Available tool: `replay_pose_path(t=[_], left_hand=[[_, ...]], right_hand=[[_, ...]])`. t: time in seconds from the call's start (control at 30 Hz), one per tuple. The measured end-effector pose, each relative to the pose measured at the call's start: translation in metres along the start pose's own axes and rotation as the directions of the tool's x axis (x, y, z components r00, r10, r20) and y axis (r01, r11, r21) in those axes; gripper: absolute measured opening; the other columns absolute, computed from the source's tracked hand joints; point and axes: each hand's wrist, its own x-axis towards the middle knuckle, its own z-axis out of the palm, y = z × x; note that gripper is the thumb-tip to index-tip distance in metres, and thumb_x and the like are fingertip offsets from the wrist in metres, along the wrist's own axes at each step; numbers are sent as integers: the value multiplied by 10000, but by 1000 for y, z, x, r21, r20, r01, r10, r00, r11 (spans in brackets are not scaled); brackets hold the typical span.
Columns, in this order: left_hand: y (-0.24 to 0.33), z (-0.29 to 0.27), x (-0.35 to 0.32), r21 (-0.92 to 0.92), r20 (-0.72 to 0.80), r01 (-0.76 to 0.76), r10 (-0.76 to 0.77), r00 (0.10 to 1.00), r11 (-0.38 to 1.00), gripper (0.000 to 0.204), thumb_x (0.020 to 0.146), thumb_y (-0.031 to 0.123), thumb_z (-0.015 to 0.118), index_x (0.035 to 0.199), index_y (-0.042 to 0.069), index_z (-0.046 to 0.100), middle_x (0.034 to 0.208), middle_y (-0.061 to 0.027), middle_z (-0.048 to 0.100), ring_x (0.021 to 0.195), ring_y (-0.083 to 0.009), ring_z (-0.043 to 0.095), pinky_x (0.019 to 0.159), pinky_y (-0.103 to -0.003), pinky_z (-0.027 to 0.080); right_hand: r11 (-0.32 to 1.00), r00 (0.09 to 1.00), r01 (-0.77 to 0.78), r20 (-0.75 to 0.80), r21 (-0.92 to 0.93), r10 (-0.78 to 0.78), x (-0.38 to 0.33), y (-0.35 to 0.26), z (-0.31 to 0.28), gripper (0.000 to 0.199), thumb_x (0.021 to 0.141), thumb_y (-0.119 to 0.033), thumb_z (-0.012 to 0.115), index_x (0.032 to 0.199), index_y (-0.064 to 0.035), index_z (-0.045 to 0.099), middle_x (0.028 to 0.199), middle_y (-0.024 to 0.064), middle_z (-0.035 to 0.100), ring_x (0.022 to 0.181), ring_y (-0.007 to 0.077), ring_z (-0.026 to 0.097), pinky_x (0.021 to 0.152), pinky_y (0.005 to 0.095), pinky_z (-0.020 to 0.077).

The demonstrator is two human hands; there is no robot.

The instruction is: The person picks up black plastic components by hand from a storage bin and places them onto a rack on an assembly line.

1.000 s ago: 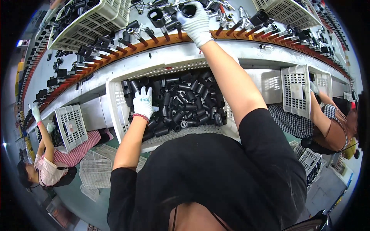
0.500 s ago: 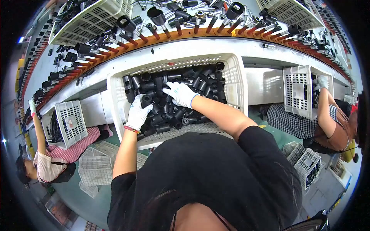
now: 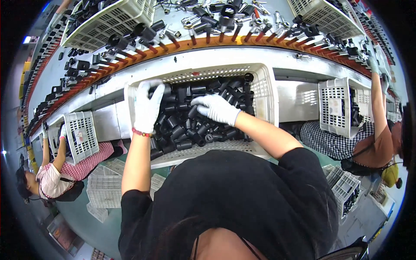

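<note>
A white plastic crate in front of me holds a heap of black cylindrical sockets. My left hand, in a white knit glove, is raised over the crate's left side, its fingers curled around a black socket that shows only partly between fingers and thumb. Gloved the same way, my right hand is over the middle of the heap. Its fingertips close on a black socket there; the glove hides part of the grip.
Beyond the crate runs a bench with an orange rail of upright pegs, some carrying black sockets. Crates of parts stand on the bench. Co-workers sit left and right, each beside a white crate. More crates sit on the green floor.
My left hand has lifted from the heap toward the crate's far left corner. My right hand has shifted slightly right and nearer. The left co-worker's hands are now at their crate; the right one reaches to the bench.
</note>
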Motion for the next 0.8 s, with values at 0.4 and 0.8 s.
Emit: replay_pose_path(t=[0.4, 0.8], left_hand=[[144, 81, 140, 66, -26, -551, 553, 833, 832, 322, 760, 279, 704, 941, 35, 597, 860, -132, 618, 820, -274, 613, 756, -354, 485], [91, 59, 199, 479, 141, -414, 398, 907, 774, 281, 825, 309, 580, 906, 42, 610, 926, -173, 625, 900, -326, 602, 810, -405, 470]], right_hand=[[875, 971, -117, -131, 470, 200, -90, -41, -33, 642, 727, -132, 676, 1293, 17, 414, 1171, 137, 523, 1093, 210, 509, 979, 329, 389], [897, 482, -41, -777, 441, 404, -61, -39, -160, 173, 857, -95, 573, 1011, -27, 610, 912, 97, 615, 815, 129, 589, 749, 275, 471]])
